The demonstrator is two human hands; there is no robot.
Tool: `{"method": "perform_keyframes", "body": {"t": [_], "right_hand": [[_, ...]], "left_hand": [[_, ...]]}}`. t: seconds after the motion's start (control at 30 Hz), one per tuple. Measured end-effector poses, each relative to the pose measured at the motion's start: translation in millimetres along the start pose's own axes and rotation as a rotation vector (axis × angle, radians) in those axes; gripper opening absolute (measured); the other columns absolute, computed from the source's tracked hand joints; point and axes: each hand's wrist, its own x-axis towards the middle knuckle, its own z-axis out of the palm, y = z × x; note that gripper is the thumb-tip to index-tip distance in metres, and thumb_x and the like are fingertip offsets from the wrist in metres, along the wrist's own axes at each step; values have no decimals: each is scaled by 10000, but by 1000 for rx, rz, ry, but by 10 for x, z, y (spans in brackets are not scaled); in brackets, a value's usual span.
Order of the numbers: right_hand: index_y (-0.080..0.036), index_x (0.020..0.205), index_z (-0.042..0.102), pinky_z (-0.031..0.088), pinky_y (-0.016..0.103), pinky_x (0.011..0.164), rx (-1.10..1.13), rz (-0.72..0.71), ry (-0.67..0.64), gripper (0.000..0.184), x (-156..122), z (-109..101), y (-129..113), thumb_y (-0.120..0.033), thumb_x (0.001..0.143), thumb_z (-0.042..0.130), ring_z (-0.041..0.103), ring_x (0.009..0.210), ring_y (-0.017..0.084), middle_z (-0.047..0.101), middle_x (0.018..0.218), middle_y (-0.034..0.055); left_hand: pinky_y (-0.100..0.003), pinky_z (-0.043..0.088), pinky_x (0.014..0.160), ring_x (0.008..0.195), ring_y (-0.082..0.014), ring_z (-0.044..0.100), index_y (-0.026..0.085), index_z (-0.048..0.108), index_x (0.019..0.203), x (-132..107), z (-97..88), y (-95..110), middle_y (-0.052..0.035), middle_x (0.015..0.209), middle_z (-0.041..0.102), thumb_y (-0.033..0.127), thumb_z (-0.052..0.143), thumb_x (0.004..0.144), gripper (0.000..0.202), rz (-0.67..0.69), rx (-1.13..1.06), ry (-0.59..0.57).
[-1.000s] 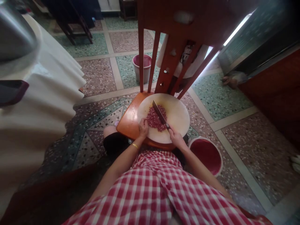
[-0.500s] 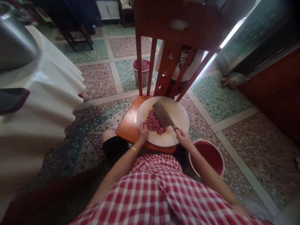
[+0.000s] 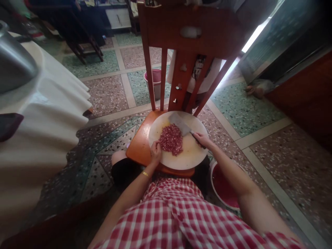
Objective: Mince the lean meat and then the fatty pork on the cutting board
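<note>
A mound of chopped red meat [image 3: 171, 140] lies on a round, pale chopping board [image 3: 190, 157]. My right hand [image 3: 203, 139] is closed around the dark handle of a cleaver [image 3: 181, 125]. The cleaver's broad blade is over the board along the far right side of the meat, its face now catching light. At the board's near left edge rests my left hand [image 3: 156, 151], fingers curled, right beside the meat. Whatever those fingers may hold is hidden. Under the board is the orange-brown seat of a wooden chair [image 3: 138, 147].
The slatted chair back [image 3: 186, 38] rises behind the board. A red-lined bucket [image 3: 225, 186] stands by my right leg, and a bin [image 3: 156, 81] is beyond the chair. To the left is a cloth-covered table [image 3: 59, 100] with a metal pot [image 3: 18, 62]. A person in a light top [image 3: 207, 76] shows through the slats.
The cleaver's blade has turned, from dark to light-catching, and sits farther right off the meat. More of the meat is uncovered. My left hand stays by the board's left edge.
</note>
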Motion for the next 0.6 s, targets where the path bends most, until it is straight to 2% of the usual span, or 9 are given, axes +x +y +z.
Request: {"method": "perform_keyframes", "body": {"t": [0.1,0.2,0.27,0.33,0.47,0.6], "right_hand": [[-188,1087,613,270,185,326,-160,-126,-62,434,237,-53,-275,-495,810,483,383,315,71,485,445,-60],[-258,1089,641,350,200,455,-459,-411,-41,377,226,-173,-423,-456,784,541,507,477,102,615,599,-17],[-305,1116,630,365,216,531,-640,-571,7,366,48,-236,-413,-449,793,535,560,597,133,660,725,3],[-338,1192,574,353,229,546,-789,-636,59,393,-232,-238,-315,-461,831,478,570,628,150,659,771,18],[-320,1283,489,340,231,540,-945,-616,133,429,-841,-60,33,-431,876,412,548,600,149,609,731,46],[-278,1296,481,376,238,571,-991,-582,202,415,-1249,148,240,-362,905,371,561,634,166,601,725,60]], "left_hand": [[-265,435,734,770,-138,544,180,533,877,11,-6,1,-25,799,575,241,376,843,172,-15,3,2],[-263,435,728,758,-136,541,182,531,868,16,-19,5,-20,778,571,251,374,846,173,-34,-11,7],[-258,435,717,745,-132,538,184,529,862,5,-28,11,-16,769,566,253,370,848,173,-48,-23,17],[-256,435,712,737,-130,537,187,529,866,-23,-34,22,-15,768,565,253,366,851,176,-49,-29,18],[-267,434,742,770,-137,545,189,533,879,-91,-27,49,-23,789,574,252,365,854,182,-9,-17,-34],[-264,429,740,770,-136,543,187,529,881,-102,-6,47,-22,791,570,251,359,855,184,-5,-16,-46]]}}
